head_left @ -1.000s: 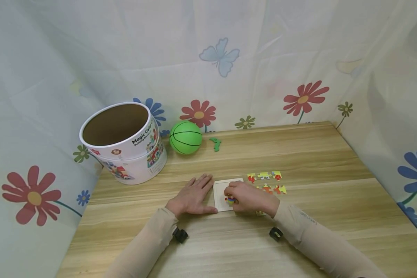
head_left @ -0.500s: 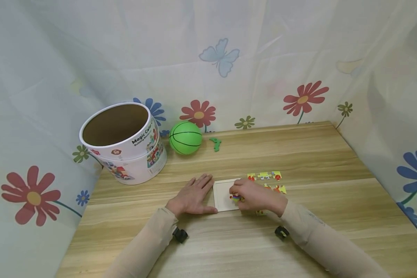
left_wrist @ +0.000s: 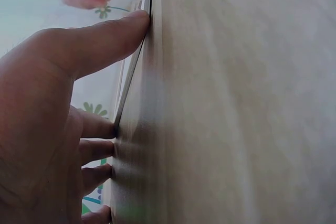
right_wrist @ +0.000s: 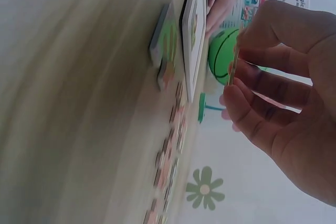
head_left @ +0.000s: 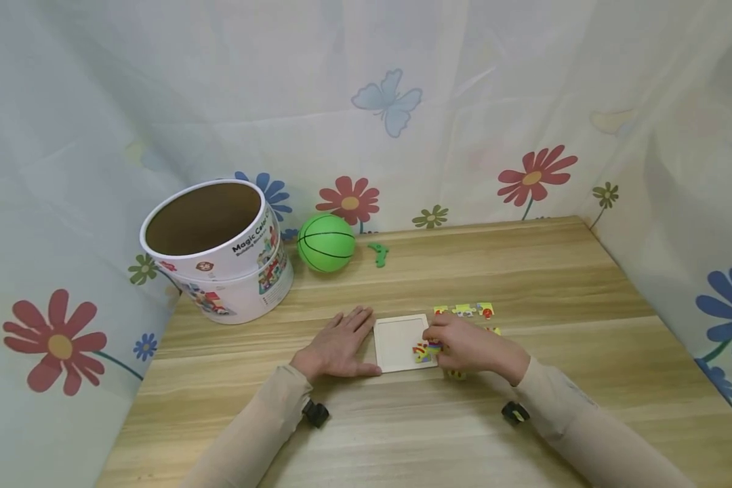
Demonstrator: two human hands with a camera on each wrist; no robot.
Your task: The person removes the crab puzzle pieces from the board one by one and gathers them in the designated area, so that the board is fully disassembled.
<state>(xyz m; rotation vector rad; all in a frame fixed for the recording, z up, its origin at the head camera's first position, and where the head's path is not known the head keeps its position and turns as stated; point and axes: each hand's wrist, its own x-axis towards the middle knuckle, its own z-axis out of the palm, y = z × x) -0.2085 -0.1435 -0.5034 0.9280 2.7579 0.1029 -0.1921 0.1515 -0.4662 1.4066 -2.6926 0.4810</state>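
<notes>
A small square wooden puzzle tray lies on the table between the hands. The left hand rests flat on its left side, thumb tip at the near corner and fingertips along the edge. Over the tray's right side, the right hand pinches a puzzle piece between thumb and fingers; it is seen edge-on in the right wrist view. A yellow and red puzzle piece lies in the tray's near right corner. Several loose puzzle pieces lie right of the tray, some hidden by the right hand.
A large white round tub stands at the back left. Beside it sit a green ball and a small green curved piece. A flower-printed curtain hangs behind the wooden table.
The right hand has moved right across the tray with its puzzle piece, uncovering the piece in the near right corner. The left hand stays in place.
</notes>
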